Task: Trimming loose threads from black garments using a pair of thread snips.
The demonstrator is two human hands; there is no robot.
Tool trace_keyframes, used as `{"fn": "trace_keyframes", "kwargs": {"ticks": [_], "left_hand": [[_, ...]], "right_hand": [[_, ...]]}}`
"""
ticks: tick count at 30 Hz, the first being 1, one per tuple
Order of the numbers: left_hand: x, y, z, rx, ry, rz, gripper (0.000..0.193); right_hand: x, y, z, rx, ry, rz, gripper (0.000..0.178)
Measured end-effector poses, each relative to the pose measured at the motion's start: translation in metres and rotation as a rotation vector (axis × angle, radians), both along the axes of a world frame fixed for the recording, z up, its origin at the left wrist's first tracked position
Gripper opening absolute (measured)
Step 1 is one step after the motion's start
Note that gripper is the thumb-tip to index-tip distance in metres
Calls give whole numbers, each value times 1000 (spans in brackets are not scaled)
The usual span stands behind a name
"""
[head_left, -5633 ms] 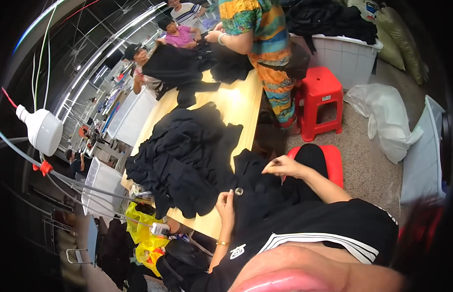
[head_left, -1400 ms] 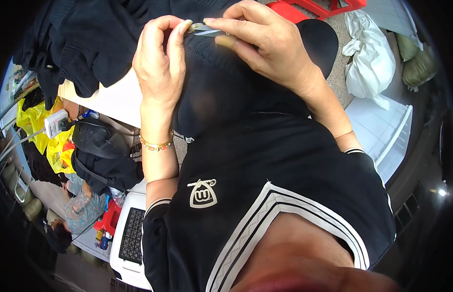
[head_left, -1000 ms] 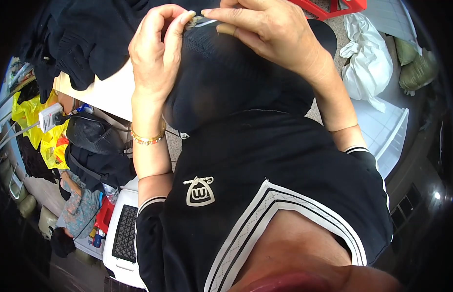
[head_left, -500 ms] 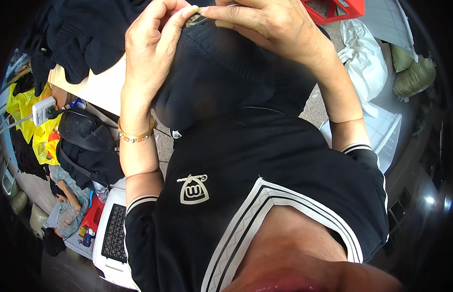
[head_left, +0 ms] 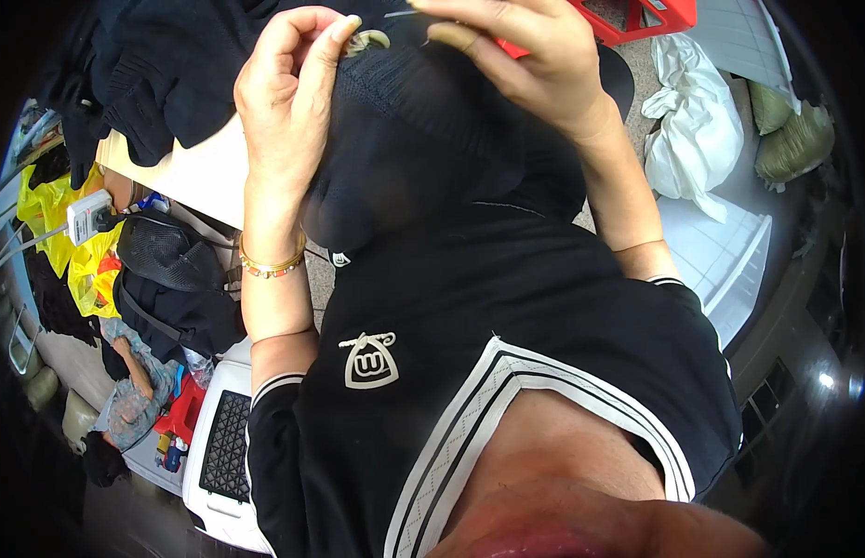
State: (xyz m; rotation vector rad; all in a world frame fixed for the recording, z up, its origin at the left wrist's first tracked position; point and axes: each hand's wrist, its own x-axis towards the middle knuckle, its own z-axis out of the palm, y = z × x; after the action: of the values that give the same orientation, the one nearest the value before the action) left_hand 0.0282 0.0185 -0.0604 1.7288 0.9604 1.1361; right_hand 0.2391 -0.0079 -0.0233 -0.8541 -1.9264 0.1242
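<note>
Black knitted fabric point(head_left: 414, 139) lies over my lap and reaches up between my hands. At its upper edge, my left hand point(head_left: 288, 88) is closed, thumb and forefinger pinching beside a small pale, shiny, curved piece point(head_left: 368, 40) that looks like a button seen edge-on. To its right, my right hand point(head_left: 535, 60) pinches a thin metal needle point(head_left: 401, 14) pointing left, its tip apart from the pale piece. The right hand's other fingers are loosely bent. Whether thread runs from the needle is too fine to make out.
More black knitwear point(head_left: 172, 84) covers a pale wooden tabletop point(head_left: 195, 177) at upper left. A power strip point(head_left: 90, 217), yellow bags point(head_left: 46, 219) and a black mesh bag point(head_left: 167, 249) stand left. Another person point(head_left: 135, 400) sits lower left. A red stool point(head_left: 642, 20) and white sack point(head_left: 698, 126) are right.
My right hand has drawn away from my left toward the right, and the needle now shows between them. My left hand stays nearly in place; the pale piece is more exposed.
</note>
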Motion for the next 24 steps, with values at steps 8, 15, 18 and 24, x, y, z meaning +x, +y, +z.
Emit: {"fn": "trace_keyframes", "kwargs": {"ticks": [8,15,18,24], "left_hand": [[5,0,6,48,-20,-34,13],[6,1,5,88,4,-56,11],[6,1,7,79,3,-78,10],[5,1,5,18,52,-112,14]], "right_hand": [[6,-1,-10,37,-61,76,29],[9,-2,3,-26,-295,34,28],[9,1,5,22,-331,36,28],[11,6,6,134,-452,28,27]]}}
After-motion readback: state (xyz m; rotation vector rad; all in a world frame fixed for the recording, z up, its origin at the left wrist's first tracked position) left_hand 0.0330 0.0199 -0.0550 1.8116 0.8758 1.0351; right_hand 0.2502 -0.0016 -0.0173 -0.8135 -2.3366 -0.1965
